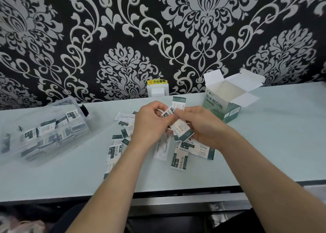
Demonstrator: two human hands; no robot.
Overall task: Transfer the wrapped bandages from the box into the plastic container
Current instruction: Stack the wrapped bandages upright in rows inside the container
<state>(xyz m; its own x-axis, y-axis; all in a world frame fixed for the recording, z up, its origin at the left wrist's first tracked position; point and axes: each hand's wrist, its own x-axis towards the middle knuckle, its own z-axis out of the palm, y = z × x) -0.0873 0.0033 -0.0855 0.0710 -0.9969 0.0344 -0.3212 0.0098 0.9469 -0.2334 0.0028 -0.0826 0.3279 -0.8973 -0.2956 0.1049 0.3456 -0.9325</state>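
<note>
A black wall with a pale grey damask pattern (123, 30) rises behind a long, pale grey-green tabletop (273, 144). On the tabletop stands the landmark, a green-and-white cardboard box (214, 106) with its top flaps folded open and its white inside showing.

Far to the left of the box lies a clear plastic container (53, 106), tilted and somewhat blurred, with many green-and-white wrapped bandages (47, 127) already inside it.

Just left of the box, the person's left hand (150, 125) and right hand (204, 125) meet above the tabletop. The right hand is the one nearer the box. Between them they hold a small bunch of the same flat packets (181, 128). The left fingers (158, 107) curl round the upper end of the bunch, and the right fingers (183, 112) close on it from the box side, so both sets of fingers are clamped on the packets.

Below the hands, to the left of and nearer than the box, a loose scatter of more packets (180, 160) lies flat on the tabletop, overlapping one another.

Behind the hands, left of the box, a white wall plate (157, 91) sits at the tabletop's back edge with a small yellow warning label (157, 81) above it.
</note>
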